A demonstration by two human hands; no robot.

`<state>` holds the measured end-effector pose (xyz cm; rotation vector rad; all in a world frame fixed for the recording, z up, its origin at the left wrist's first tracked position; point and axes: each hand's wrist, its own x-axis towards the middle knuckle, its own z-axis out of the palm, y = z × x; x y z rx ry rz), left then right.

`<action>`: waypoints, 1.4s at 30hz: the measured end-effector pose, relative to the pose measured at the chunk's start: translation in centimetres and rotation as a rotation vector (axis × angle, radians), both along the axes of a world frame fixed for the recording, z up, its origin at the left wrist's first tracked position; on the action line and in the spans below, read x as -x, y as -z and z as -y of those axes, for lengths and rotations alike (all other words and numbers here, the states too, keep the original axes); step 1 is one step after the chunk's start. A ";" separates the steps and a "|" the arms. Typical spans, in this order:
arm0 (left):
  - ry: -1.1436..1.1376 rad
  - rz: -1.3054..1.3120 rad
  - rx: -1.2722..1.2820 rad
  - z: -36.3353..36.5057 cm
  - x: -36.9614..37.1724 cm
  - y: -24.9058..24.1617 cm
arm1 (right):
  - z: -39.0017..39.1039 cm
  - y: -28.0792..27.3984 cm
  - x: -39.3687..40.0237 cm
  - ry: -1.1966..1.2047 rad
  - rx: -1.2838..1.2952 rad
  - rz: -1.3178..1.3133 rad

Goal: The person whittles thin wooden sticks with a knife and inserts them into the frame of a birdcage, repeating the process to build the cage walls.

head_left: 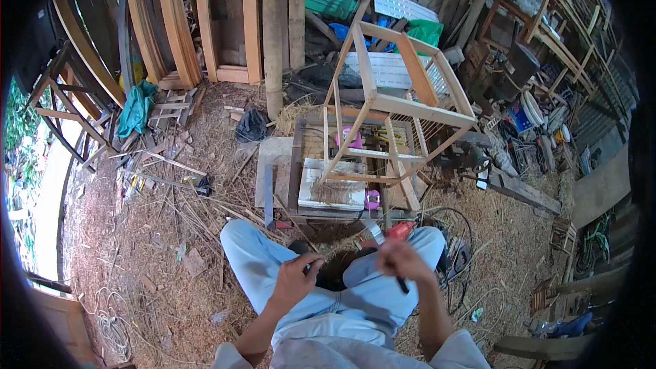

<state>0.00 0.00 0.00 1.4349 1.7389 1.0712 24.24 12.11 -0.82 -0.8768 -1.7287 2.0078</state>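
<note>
My right hand (402,263), a little blurred, is closed around a tool with a dark handle (402,285) and a flat pale blade (374,232) pointing up and left. Beyond it lies a red power tool (400,229). Over my lap, my left hand (301,275) has its fingers curled together; whether something small is between them is hidden. In front of my knees, a wooden frame (420,106) with thin slats leans over a low wooden workbench (294,171). A pale board (331,195) and a pink tape roll (372,199) are on the bench.
Wood scraps and shavings cover the floor around my legs. A metal square (268,195) stands left of the bench. Black cable (470,232) loops at the right. A dark plastic bag (251,126) and a green cloth (137,109) lie further left. Boards lean against the back wall.
</note>
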 end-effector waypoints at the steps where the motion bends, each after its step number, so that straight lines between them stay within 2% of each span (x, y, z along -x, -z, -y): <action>1: 0.005 0.017 -0.018 -0.7 -0.6 0.3 | 1.1 -1.8 1.4 -0.144 0.191 0.161; 3: 0.023 0.013 -0.004 -0.3 -0.6 -0.2 | 4.6 -1.1 5.6 -0.068 0.348 -0.136; 4: 0.033 0.004 -0.096 -0.6 -1.0 0.0 | 4.9 -0.4 6.7 -0.001 0.422 -0.200; 5: 0.041 -0.004 -0.188 -0.9 -1.3 0.2 | 4.5 -0.1 6.5 0.007 0.424 -0.197; 7: 0.067 0.039 -0.132 -1.0 -0.9 -0.7 | 2.8 -0.7 6.3 0.022 0.374 -0.101; 8: 0.087 0.075 -0.082 -0.9 -0.4 -1.4 | 2.3 -2.1 5.8 0.136 0.258 0.032; 9: 0.105 0.112 -0.032 -0.4 0.0 -1.9 | 1.4 -3.1 5.0 0.140 0.315 -0.045; 12: 0.172 0.265 0.109 1.0 0.9 -0.5 | -0.2 -3.6 3.1 0.117 0.389 -0.030; 14: 0.217 0.340 0.148 0.9 1.0 0.2 | -0.1 -4.5 3.2 -0.048 0.338 0.008; 15: 0.213 0.424 0.205 0.5 1.1 -0.1 | 0.3 -4.3 3.6 -0.036 0.340 0.010; 16: 0.207 0.506 0.259 0.1 1.1 -0.4 | 0.8 -3.9 4.5 -0.100 0.237 0.036; 17: 0.213 0.505 0.260 -0.1 0.8 -0.4 | 1.3 -3.6 5.4 -0.166 0.136 0.060; 19: 0.130 0.560 0.075 -0.7 -0.3 -0.3 | 1.8 -4.1 6.0 -0.076 0.198 -0.017; 20: 0.130 0.562 0.075 -0.6 0.0 -0.8 | 1.4 -4.5 5.8 -0.051 0.203 -0.024; 22: 0.206 0.563 0.238 -0.2 1.3 -2.1 | 0.1 -4.4 4.8 0.023 0.145 -0.014; 25: 0.261 0.569 0.260 1.0 3.2 0.0 | -1.3 -5.3 2.6 0.017 0.156 0.030; 26: 0.283 0.601 0.341 1.1 3.4 -0.7 | -1.0 -6.3 2.7 0.018 0.170 0.073; 30: 0.282 0.561 0.281 1.1 4.2 -1.1 | -1.4 -5.4 2.3 0.017 0.188 0.050; 32: 0.257 0.550 0.200 1.6 5.5 -0.6 | -2.7 -5.5 0.7 0.268 0.169 0.064; 36: 0.269 0.465 0.347 2.4 5.9 -1.1 | -3.7 -5.5 -1.4 0.259 0.220 0.095; 38: 0.277 0.352 0.245 2.4 7.1 -1.3 | -4.8 -4.7 -3.1 0.525 -0.149 0.344; 39: 0.282 0.346 0.241 3.3 8.6 -1.0 | -6.2 -5.1 -6.8 0.687 -0.107 0.202; 40: 0.154 0.310 0.246 4.9 10.7 -0.3 | -7.5 -5.5 -9.7 0.846 -0.065 0.051; 41: 0.020 0.276 0.247 5.5 11.7 0.0 | -7.6 -5.7 -9.4 0.845 -0.072 0.041; 42: 0.010 0.229 0.211 5.4 11.3 0.1 | -7.2 -5.9 -9.3 0.793 -0.187 0.170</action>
